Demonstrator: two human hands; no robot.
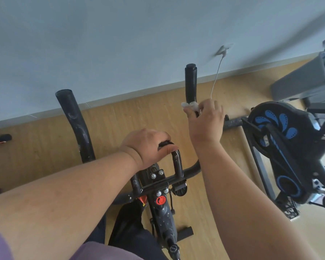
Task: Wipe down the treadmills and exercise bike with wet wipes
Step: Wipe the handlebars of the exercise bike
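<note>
**Wiping a bike handlebar**

Seen from above, the right hand (204, 122) pinches a crumpled white wipe (190, 106) around the exercise bike's right handlebar (190, 81). The left hand (148, 147) curls round the centre loop bar (177, 160), steadying it. The wipe looks soft, light and damp, best gripped bunched against the stiff bar.

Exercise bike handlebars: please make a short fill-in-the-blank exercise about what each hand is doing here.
1. The right hand presses a white ____ against the right handlebar grip.
2. The left hand grips the ____ loop bar of the handlebars.
3. The left handlebar grip is touched by ____ hand.
4. A white cable hangs from an outlet on the ____.

Missing words: wipe; middle; neither; wall
</note>
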